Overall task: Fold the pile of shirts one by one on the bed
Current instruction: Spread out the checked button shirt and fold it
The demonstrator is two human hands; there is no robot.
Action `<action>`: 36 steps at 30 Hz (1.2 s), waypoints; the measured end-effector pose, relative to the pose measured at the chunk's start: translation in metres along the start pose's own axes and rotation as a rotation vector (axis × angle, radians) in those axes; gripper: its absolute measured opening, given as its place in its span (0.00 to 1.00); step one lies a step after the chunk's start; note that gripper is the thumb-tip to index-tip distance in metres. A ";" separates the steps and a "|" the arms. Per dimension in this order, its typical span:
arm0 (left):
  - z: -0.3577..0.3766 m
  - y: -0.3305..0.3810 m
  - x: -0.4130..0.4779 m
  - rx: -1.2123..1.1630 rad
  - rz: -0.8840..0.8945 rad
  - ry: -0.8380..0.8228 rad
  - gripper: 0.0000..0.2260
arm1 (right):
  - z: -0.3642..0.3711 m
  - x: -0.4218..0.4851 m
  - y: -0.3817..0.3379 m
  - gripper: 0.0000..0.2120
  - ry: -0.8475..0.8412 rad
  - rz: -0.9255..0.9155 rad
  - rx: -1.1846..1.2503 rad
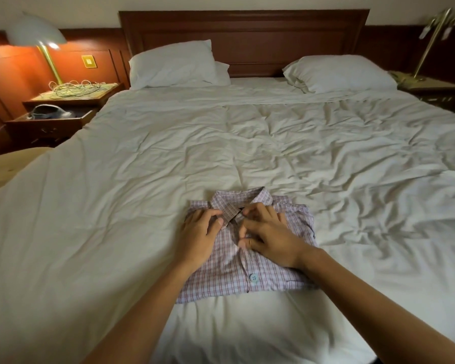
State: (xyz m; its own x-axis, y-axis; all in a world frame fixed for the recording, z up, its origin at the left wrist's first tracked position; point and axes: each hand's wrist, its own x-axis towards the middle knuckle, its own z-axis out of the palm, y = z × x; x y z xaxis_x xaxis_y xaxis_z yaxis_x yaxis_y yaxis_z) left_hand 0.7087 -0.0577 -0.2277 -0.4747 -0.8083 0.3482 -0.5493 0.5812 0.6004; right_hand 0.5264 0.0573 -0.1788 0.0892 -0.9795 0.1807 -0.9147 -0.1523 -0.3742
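From the head view, we see 1 folded plaid shirt (pixel 221 281) lying flat on the near middle of the bed (pixel 116 206), collar (pixel 238 202) toward the far end, a blue button (pixel 253 277) showing on its front; our left hand (pixel 199 232) rests on the shirt's left shoulder, fingers curled, thumb pinching the collar's left tip; our right hand (pixel 271 239) lies just right of it, thumb and forefinger pinching the front strip below the collar; 2 pillows (pixel 171 65) sit far off against the headboard (pixel 244 35); a lit lamp (pixel 37 35) stands far left.
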 end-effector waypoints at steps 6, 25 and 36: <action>0.000 0.001 -0.003 0.073 -0.031 -0.033 0.18 | 0.008 -0.007 0.004 0.26 0.085 0.096 0.046; 0.004 -0.005 0.037 0.438 -0.163 -0.426 0.31 | 0.014 0.030 0.072 0.31 0.017 0.503 -0.180; -0.018 -0.034 0.047 0.035 -0.122 0.033 0.08 | -0.013 0.012 0.104 0.24 0.099 0.505 -0.217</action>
State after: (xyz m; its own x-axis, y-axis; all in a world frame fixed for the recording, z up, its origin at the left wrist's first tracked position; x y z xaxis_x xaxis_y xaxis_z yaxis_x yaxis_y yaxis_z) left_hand 0.7174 -0.1166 -0.2189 -0.3803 -0.8755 0.2982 -0.6256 0.4810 0.6143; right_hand 0.4269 0.0316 -0.2036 -0.4094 -0.9049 0.1164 -0.8952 0.3739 -0.2424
